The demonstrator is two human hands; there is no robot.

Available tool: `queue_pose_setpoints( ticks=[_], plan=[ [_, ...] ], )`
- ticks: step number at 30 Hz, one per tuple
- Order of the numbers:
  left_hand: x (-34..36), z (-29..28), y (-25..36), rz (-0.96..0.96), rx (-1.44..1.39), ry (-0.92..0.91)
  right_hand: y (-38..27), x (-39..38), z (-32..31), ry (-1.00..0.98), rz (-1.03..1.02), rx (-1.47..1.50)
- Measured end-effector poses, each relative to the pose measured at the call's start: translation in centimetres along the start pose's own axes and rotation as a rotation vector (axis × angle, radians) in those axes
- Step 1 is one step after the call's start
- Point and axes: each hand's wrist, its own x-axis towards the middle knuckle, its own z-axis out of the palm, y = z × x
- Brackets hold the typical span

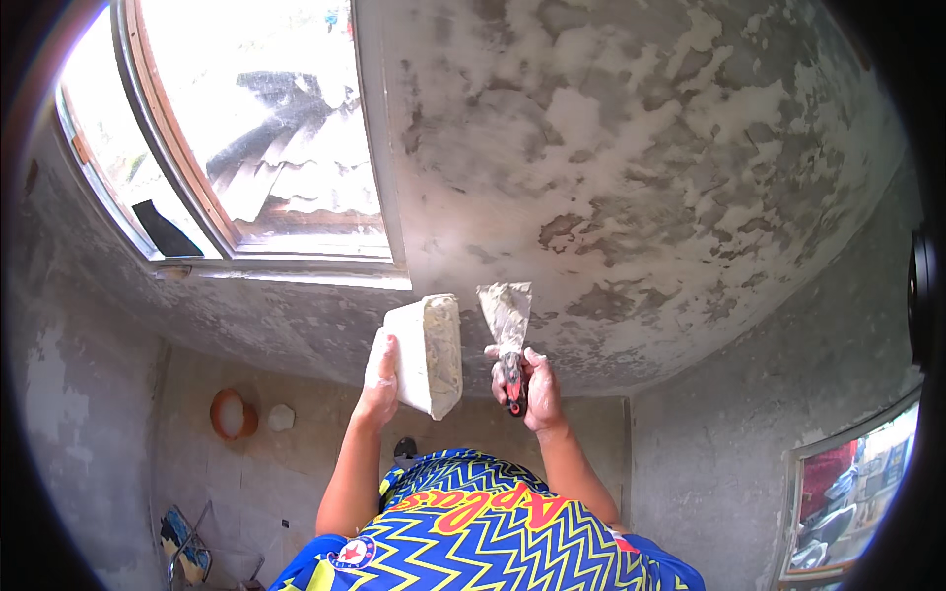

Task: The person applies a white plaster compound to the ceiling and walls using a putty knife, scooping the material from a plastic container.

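My left hand (379,379) grips the side of a white rectangular plastic tub (409,355), tilted on its side, with pale putty smeared along its rim. Just to its right, my right hand (532,389) is closed around the red-and-black handle of a putty knife (506,315), whose broad blade points up and is caked with pale putty. The tub and knife are held side by side, slightly apart, in front of a wall (641,148) with patchy grey and white plaster.
A window (182,207) with a sill is at upper left, another (818,497) at lower right. On the floor (335,394) lie an orange bucket (222,424) and a white object (281,417). A metal-framed chair or stool (187,547) stands at lower left, near the side wall (89,374).
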Motion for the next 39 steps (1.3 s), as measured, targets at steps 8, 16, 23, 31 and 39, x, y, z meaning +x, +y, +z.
queue_pose_setpoints(
  ticks=[8, 16, 23, 31, 39],
  plan=[
    [-0.4, -3.2, 1.0, 0.021, -0.163, 0.087, 1.1, 5.5, -1.6, -0.012, -0.253, -0.183],
    [-2.7, -4.5, 1.9, 0.046, -0.164, 0.164, 1.4, 10.9, -4.3, 0.147, -0.367, -0.616],
    [-3.8, -4.3, 1.9, 0.058, -0.170, 0.170, 3.4, 15.5, -8.7, 0.270, -0.382, -0.615],
    [-3.5, -4.9, 0.8, 0.065, -0.197, 0.148, 6.3, 11.1, -8.8, 0.470, -0.282, -0.828],
    [-3.8, -3.6, -0.4, 0.023, -0.191, 0.099, 4.0, 7.8, -5.5, 0.551, -0.609, -1.152]
  ],
)
